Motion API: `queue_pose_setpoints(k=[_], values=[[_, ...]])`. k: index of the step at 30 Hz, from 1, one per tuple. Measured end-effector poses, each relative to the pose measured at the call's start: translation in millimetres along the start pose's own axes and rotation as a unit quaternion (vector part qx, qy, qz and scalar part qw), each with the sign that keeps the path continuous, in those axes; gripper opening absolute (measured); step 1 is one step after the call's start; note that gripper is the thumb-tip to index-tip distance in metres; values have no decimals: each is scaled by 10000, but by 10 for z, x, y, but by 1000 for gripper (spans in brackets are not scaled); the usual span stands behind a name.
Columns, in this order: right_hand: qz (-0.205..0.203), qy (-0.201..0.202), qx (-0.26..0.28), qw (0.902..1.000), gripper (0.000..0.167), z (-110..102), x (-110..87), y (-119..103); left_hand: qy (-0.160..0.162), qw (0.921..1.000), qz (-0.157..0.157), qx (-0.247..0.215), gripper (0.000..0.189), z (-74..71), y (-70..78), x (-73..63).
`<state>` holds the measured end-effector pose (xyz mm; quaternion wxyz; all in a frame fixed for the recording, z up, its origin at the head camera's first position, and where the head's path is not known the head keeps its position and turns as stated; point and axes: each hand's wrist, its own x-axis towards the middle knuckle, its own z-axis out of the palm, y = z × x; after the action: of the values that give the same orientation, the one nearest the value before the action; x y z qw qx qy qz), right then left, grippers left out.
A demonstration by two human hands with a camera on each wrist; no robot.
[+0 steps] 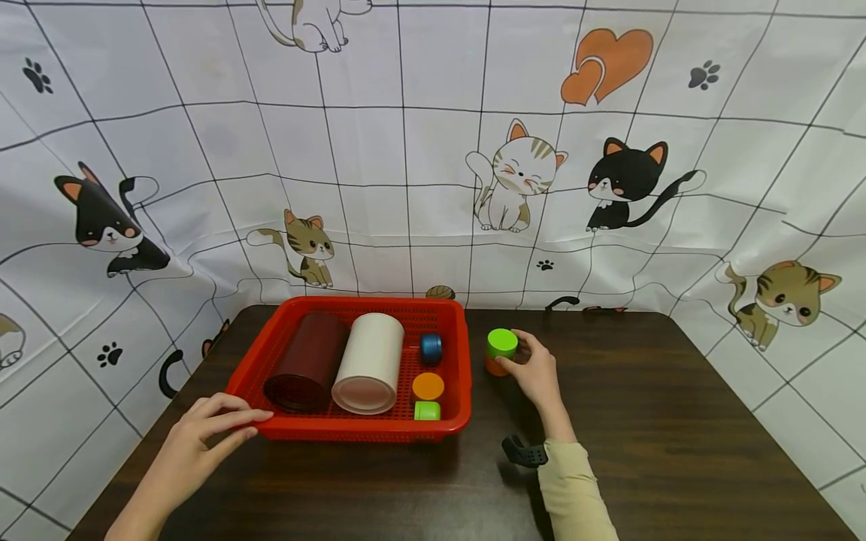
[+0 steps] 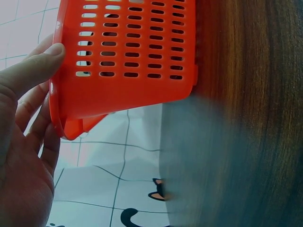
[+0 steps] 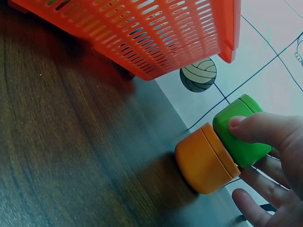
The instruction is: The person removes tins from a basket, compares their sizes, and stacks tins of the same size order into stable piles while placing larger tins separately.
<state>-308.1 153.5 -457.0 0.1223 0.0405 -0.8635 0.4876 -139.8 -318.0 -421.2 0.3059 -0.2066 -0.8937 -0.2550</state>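
My right hand pinches a small green lidded jar between thumb and fingers. Directly under it, an orange lidded jar stands on the table to the right of the red basket; the green one sits stacked on it, slightly off-centre in the right wrist view. At the basket's front left corner, my left hand holds the rim, thumb on one side and fingers on the other.
Inside the basket lie a dark red canister and a white canister. Beside them are a blue jar, an orange jar and a green jar. A cat-printed cloth hangs behind the dark wooden table.
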Motion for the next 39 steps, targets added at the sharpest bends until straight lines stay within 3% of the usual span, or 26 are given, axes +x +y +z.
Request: queue_pose_setpoints(k=[28,39], values=[[-27,-98,-59,9999,69,-29,9,30,-5,10000,-40,-4,51,2,-1,-13],[-304,-136,44,9994,74,-218,112,-254,-20,9999,21,109,55,-2,-8,1]])
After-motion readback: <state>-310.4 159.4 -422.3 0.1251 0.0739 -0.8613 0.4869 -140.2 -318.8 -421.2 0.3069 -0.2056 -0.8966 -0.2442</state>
